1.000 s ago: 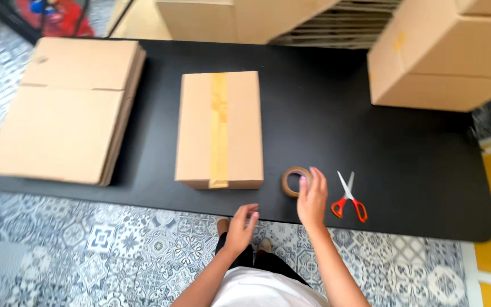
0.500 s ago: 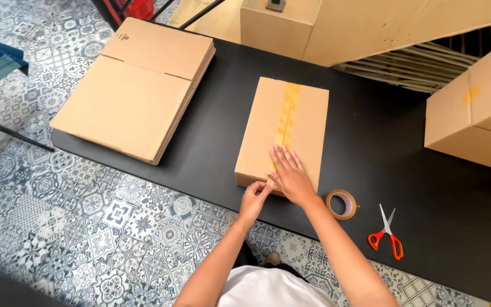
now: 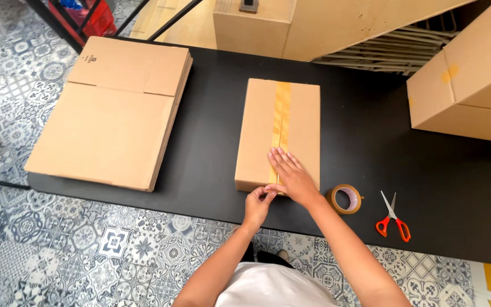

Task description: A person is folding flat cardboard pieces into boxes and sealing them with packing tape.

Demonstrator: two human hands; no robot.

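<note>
A closed cardboard box [image 3: 257, 125] lies on the black table [image 3: 200, 187], with a strip of brown tape [image 3: 282, 108] running along its top seam. My right hand [image 3: 291, 173] lies flat on the near end of that strip, fingers spread. At the box's near edge my left hand [image 3: 258, 203] pinches the tape end with its fingertips. A roll of brown tape [image 3: 346, 198] sits just right of my right wrist.
Red-handled scissors [image 3: 392, 218] lie right of the roll. A stack of flattened cartons [image 3: 115, 108] covers the table's left part. Large cardboard boxes stand at the far right [image 3: 473, 79] and behind the table [image 3: 268, 25]. Patterned floor tiles lie below.
Both hands left the tape roll and came onto the box's near end. My right palm now presses the tape strip while my left fingers pinch its end at the edge.
</note>
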